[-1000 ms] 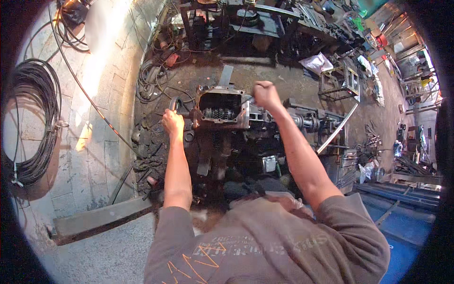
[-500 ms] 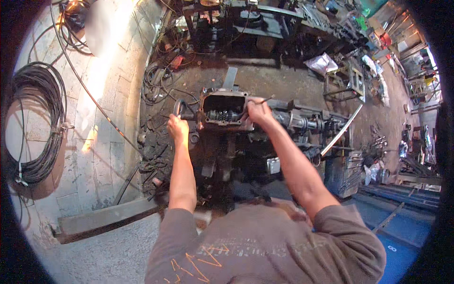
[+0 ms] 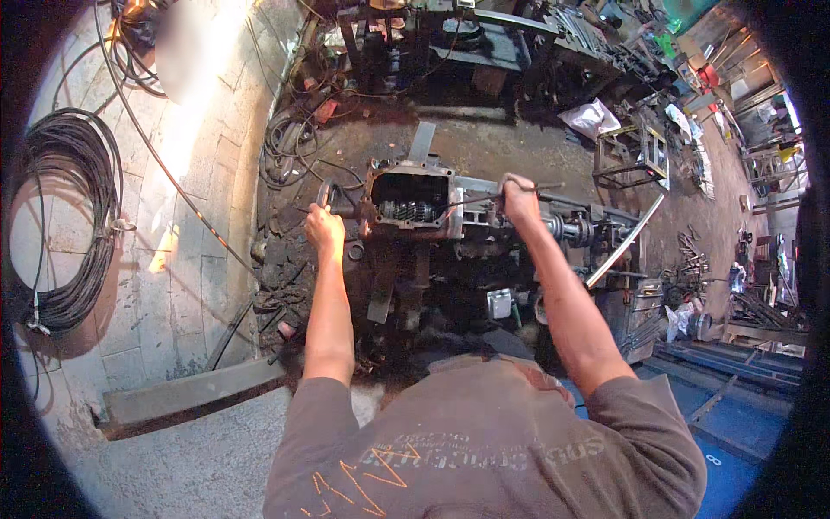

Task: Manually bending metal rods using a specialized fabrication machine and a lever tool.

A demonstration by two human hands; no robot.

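Observation:
An open-topped metal gearbox housing lies in front of me, and toothed gears show inside its dark opening. At its left end my left hand is closed around a ring-shaped metal part, which sits by a shaft stub on the housing. My right hand is wrapped round a thin dark metal rod, right of the housing. One end of the rod reaches to the opening's right edge; the other sticks out past my fist. Below that hand runs a shaft assembly with round collars.
A flat metal bar juts out behind the housing. Coiled black hose hangs on the left wall. A small metal frame stand and a white bag are at the back right. A long pale bar slants on the right.
My right hand has moved right, away from the housing's opening, with the rod in it. The left hand stays at the ring-shaped part.

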